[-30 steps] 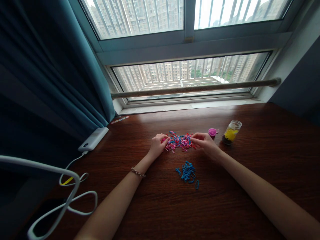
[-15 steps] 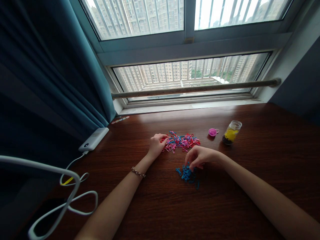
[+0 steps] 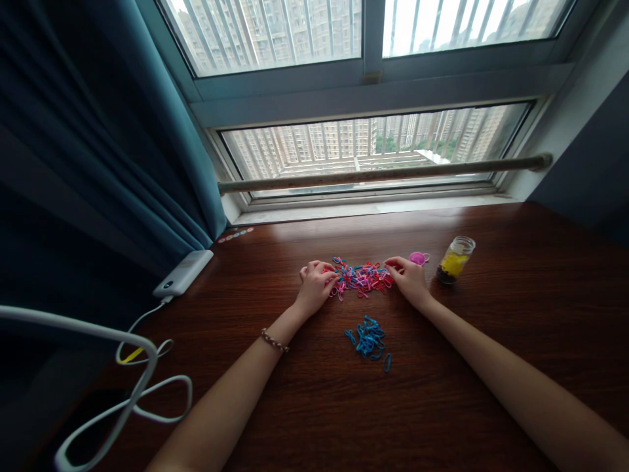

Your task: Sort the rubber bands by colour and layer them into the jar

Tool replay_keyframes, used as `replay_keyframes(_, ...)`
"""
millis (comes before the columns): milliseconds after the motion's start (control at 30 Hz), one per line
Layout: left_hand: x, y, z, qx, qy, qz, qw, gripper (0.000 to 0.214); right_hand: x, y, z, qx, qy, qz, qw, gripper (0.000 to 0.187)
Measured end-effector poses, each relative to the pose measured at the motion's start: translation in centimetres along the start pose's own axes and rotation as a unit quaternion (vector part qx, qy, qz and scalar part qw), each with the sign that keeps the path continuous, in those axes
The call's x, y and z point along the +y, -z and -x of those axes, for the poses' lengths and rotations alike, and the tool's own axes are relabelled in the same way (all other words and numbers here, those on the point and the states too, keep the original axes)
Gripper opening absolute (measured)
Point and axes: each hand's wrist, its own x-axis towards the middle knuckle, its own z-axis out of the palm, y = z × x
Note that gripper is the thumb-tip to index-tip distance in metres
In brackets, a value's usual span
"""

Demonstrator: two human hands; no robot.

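A mixed pile of small pink, red and blue elastic hair bands (image 3: 362,278) lies on the table. My left hand (image 3: 317,285) is at the pile's left edge, fingers bent and closed over some bands; what they pinch, if anything, is too small to make out. At the right edge is my right hand (image 3: 407,280), its thumb and forefinger slightly apart beside the bands, with nothing visible between them. Nearer to me sits a separate heap of blue hair bands (image 3: 369,337), with a few loose ones around it.
Behind my right hand lies a small pink cup-like lid (image 3: 417,258). A clear jar (image 3: 455,261) with yellow and dark contents stands to its right. On the left are a white power bank (image 3: 184,273) and a white cable (image 3: 142,393). The window sill borders the brown table (image 3: 304,406).
My right hand has moved from the blue heap, up and right, to the right edge of the mixed pile. My left hand has shifted slightly right over the bands.
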Motion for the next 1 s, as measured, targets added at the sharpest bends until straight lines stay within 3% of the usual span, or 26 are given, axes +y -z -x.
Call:
replay_keyframes(167,-0.23,-0.56,0.05,0.001,0.015,0.009,1.000,0.012,0.85,-0.34,0.18,-0.016,0.027,0.078,0.996,0.020)
replay_keyframes(367,-0.34,-0.72,-0.02,-0.008,0.041,0.026,0.999,0.007,0.70,-0.36,0.25,-0.048,0.038,0.056,0.997,0.023)
replay_keyframes(600,-0.41,-0.87,-0.22,-0.018,0.053,0.043,0.998,0.002,1.04,-0.60,0.10,-0.033,0.032,0.013,0.999,0.024)
replay_keyframes(1000,-0.29,0.09,-0.35,0.058,0.069,0.060,0.994,0.006,0.62,-0.44,0.09,0.019,0.025,-0.060,0.998,0.019)
